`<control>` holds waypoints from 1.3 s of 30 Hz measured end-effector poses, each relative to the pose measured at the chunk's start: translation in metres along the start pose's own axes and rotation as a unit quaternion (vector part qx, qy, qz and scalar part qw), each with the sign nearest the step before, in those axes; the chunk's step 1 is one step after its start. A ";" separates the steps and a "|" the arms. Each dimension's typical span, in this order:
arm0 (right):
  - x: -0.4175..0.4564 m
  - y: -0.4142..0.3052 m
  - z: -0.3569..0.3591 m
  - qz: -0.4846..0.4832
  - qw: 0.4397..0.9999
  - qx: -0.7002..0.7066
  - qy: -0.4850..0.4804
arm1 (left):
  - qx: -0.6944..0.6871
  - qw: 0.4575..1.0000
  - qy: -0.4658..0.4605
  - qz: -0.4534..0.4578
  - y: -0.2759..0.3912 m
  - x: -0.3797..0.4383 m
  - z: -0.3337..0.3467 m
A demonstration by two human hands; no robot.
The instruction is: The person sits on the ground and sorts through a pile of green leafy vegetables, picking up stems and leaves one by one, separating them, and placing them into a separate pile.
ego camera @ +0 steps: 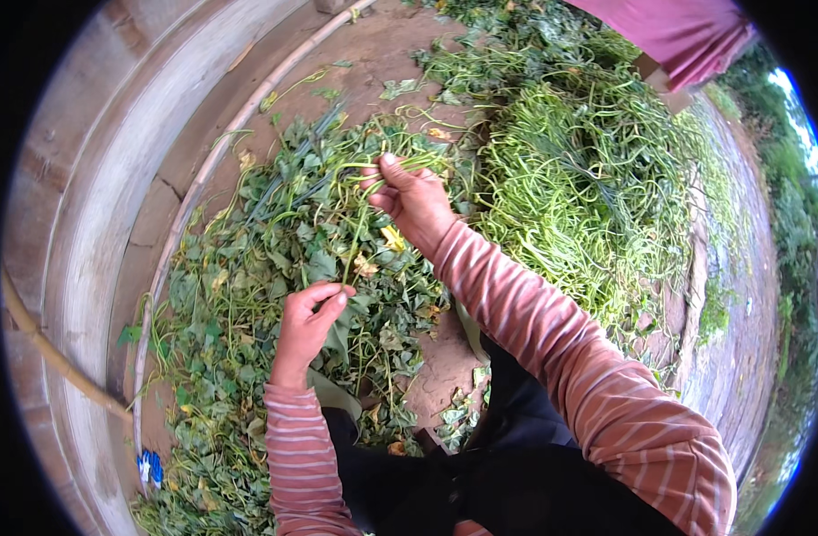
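My right hand [412, 201] is closed around several thin green stems [419, 162], with the thumb pressed on top. From it a single green stem [354, 248] runs down to my left hand [308, 328]. There the thumb and forefinger pinch the stem's lower end, and a large green leaf [340, 335] hangs beside them. Below both hands spreads a heap of loose green leaves [248, 321], some of them yellowed. Right of my right hand lies a dense pile of bare green stems [543, 194].
A long pole [188, 201] curves along the left side of the leaves, before a pale ledge [87, 268]. A blue and white scrap [150, 467] lies by the pole's lower end. At the upper right, another person's pink garment [683, 33] shows beside more leafy vines [462, 67].
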State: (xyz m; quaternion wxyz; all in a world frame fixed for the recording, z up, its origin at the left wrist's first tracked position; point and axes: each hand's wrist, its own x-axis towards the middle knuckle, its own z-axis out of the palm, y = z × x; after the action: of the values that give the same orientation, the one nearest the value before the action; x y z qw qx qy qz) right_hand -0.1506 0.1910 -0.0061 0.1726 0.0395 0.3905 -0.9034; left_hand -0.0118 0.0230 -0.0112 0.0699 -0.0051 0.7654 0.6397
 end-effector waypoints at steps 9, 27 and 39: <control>0.000 -0.004 -0.003 -0.007 1.000 0.000 0.007 | -0.010 0.999 0.035 -0.027 0.007 -0.002 -0.004; -0.043 0.000 0.034 -0.194 0.972 -0.109 -0.071 | -0.209 0.854 0.457 -0.137 -0.046 0.013 -0.031; -0.028 -0.117 -0.078 -0.267 0.896 -0.347 0.071 | -0.440 0.842 0.299 -0.086 -0.042 0.003 -0.049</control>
State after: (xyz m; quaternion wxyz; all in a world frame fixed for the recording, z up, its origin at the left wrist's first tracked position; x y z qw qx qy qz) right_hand -0.1695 0.3292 0.0273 -0.1001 -0.0648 0.6862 -0.7176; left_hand -0.0159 -0.0325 -0.0445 -0.1175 -0.2918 0.3834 0.8684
